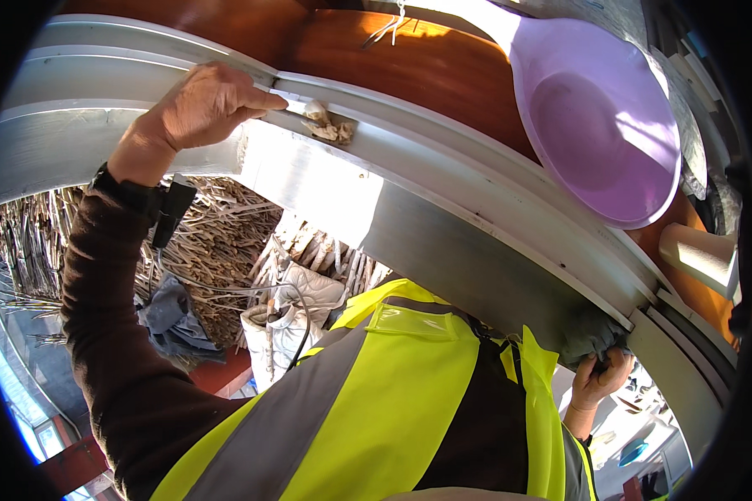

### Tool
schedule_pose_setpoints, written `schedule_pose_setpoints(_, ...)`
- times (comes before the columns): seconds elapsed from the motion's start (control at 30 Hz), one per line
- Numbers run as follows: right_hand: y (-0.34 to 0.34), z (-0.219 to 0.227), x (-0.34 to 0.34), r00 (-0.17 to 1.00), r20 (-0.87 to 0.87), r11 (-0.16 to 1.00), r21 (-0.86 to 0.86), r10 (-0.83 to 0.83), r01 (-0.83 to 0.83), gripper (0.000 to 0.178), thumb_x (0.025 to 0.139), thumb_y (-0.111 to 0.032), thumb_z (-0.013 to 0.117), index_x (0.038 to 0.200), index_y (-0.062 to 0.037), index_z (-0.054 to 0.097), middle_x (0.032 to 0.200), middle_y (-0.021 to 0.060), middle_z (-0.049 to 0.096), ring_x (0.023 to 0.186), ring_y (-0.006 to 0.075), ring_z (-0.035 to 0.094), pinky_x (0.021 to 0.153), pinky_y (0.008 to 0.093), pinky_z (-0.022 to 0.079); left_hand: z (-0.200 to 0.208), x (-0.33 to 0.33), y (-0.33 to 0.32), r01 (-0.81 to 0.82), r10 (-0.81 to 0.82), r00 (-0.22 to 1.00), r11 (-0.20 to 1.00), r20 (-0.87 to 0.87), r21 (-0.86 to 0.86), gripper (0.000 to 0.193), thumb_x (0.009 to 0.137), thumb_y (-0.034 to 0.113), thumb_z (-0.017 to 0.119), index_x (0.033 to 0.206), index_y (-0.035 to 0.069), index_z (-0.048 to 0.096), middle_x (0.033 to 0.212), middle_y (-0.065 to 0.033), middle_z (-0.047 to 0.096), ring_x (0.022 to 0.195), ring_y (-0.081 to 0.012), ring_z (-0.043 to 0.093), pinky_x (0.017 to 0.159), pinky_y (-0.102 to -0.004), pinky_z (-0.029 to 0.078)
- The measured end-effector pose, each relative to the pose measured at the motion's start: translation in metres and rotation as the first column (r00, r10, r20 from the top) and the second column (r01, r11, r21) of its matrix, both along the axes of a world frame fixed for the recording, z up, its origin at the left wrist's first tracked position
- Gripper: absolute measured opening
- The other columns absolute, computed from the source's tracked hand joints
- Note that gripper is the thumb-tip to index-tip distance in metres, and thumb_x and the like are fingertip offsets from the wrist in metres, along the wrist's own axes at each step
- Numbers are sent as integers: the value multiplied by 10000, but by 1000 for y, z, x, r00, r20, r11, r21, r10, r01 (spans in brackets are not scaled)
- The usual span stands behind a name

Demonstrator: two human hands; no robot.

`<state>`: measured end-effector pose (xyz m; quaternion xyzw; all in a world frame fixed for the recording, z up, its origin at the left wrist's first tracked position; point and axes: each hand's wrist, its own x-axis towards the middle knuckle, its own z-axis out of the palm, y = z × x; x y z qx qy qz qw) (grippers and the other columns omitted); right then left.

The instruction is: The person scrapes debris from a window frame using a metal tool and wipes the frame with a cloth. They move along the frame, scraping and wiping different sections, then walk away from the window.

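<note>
My left hand (209,108) is at the upper left over the pale metal window-frame track. Its fingers are curled in, except for one that reaches along the groove, and nothing shows in them. Just beyond that fingertip lies a small crumpled tan-and-white wad (334,129), apart from the finger. My right hand (602,380), low on the right, grips a dark grey cloth (595,338) against the near face of the silver frame (468,250). Part of the cloth is hidden in the frame's shadow.
A lilac plastic dipper (597,117) sits on the brown wooden surface (393,63) behind the frame. Below my left arm are bundled dry sticks (226,225), a dark grey garment or rag (175,317), a white sack-like item (267,342) and a dark cable (297,292).
</note>
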<state>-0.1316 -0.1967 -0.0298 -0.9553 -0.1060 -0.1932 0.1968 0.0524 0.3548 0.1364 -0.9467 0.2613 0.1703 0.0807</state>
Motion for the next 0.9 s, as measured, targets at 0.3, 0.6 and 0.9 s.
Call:
schedule_pose_setpoints(0.3,2,3,1,1000,-10,1000,25,-14,14,218,786,-210,600,887,-40,511,741,131,445,667,318,438,623,384,360,14,-5,-4,25,-30,993,999,117,45,172,874,193,601,1005,182,711,766,-50,671,688,-228,647,642,-345,527)
schedule_pose_setpoints(0.6,0,-1,-1,1000,-1,1000,13,-11,11,223,785,-206,602,898,-35,512,751,143,457,672,321,444,617,391,364,-7,-7,3,72,-101,988,972,120,223,208,859,162,618,1041,211,706,645,-71,589,593,-242,578,612,-346,489)
schedule_pose_setpoints(0.9,-9,-5,-8,999,-54,1000,18,-1,2,245,781,-128,593,988,-23,516,909,170,517,807,361,481,765,403,404,-2,5,1,-76,98,993,961,-72,265,178,834,152,618,978,142,721,703,-123,645,645,-306,606,622,-382,486)
